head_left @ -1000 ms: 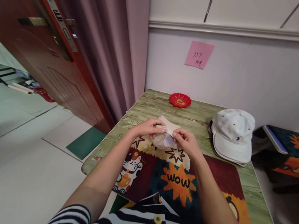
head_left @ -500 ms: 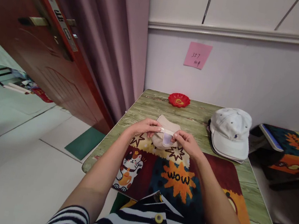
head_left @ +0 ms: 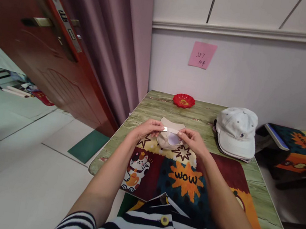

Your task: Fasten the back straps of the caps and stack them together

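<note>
A beige baseball cap (head_left: pixel 163 141) rests at the far edge of the patterned mat (head_left: pixel 158 170), its brim pointing away from me and its back opening facing me. My left hand (head_left: pixel 149 129) pinches the left end of the cap's back strap, beside a small shiny buckle. On the other side, my right hand (head_left: pixel 191 139) grips the strap's right end between thumb and fingers. The strap spans straight between both hands, above the lilac-looking opening. The fingertips partly cover the strap ends.
A stack of caps with a white cap (head_left: pixel 236 130) on top stands at the table's right. Near the wall sits a red scalloped dish (head_left: pixel 183 101). A wooden door (head_left: pixel 48 54) and a curtain (head_left: pixel 115 38) are at left, and a stool (head_left: pixel 299 150) is at right.
The strap is now drawn straighter across the cap's back opening, and more of the opening shows beneath it. Both hands keep their hold. The view has shifted slightly.
</note>
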`<state>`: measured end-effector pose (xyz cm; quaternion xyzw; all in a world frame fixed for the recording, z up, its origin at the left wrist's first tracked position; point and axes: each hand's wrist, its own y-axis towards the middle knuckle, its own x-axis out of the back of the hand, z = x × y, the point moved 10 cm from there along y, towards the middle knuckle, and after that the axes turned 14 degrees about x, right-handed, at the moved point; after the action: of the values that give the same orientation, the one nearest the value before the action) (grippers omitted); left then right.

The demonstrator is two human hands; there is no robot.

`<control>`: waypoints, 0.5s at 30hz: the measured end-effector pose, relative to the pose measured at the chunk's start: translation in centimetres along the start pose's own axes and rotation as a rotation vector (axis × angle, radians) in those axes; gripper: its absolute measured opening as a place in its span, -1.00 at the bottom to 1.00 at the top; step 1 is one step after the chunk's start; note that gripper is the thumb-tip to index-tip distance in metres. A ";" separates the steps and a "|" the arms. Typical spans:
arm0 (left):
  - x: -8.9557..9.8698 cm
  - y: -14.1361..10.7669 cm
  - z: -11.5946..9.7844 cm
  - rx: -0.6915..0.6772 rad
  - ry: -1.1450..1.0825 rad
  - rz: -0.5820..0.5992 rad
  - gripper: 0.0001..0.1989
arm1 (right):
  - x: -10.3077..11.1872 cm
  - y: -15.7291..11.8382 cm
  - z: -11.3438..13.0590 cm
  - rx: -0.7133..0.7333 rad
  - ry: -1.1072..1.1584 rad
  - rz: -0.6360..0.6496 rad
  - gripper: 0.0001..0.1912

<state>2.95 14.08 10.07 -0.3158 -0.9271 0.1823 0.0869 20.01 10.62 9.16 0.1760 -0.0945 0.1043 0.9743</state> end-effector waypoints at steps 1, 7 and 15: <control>0.2 -0.1 0.2 0.003 -0.012 -0.002 -0.69 | 0.2 -0.2 0.0 -0.001 -0.016 0.013 -0.59; 0.8 -0.5 0.8 0.001 -0.066 -0.013 -0.68 | 1.2 -1.2 0.2 0.021 -0.125 0.067 -0.57; 1.3 -0.2 1.5 -0.028 -0.076 0.014 -0.69 | 0.9 -0.7 1.2 0.055 -0.145 0.096 -0.62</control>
<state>1.40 14.31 8.87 -0.3164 -0.9300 0.1815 0.0457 20.82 9.69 10.24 0.2049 -0.1703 0.1402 0.9536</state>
